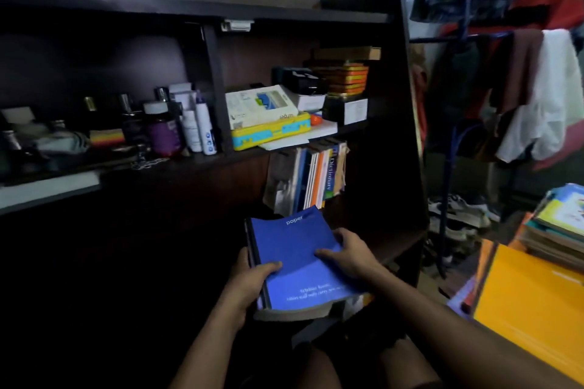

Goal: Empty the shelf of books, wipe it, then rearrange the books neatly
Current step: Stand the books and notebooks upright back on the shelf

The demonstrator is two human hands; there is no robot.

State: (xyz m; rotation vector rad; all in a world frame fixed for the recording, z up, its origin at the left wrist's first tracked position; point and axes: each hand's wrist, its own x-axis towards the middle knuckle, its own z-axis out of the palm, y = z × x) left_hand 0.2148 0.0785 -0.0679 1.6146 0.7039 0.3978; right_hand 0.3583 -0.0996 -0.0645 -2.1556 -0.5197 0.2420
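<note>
Both hands carry a small stack of books in front of the bookcase: the left hand (252,275) grips the spine side with its thumb curled over the cover of the blue notebook (297,259) on top, and the right hand (347,254) lies over the opposite edge, fingers bent down around the stack. The stack is held in the air, just below and in front of the lower shelf (357,208), touching nothing else that I can see.

On that lower shelf a row of upright books (316,180) remains at its right end, a dictionary (330,172) among them, leaning slightly. The left part of that shelf is too dark to tell whether anything stands there. The shelf above carries a yellow and blue case (271,133), boxes, and a cluster of bottles (177,123) towards its left end.

At the right edge of the view another pile of books (559,230) sits on an orange surface (531,297), well apart from the bookcase.

My judgement is that the emptying stage is partly done: some books appear to be out already, one stack is in hand, and a row is left. No cloth is visible, so wiping and rearranging seem yet to come.
</note>
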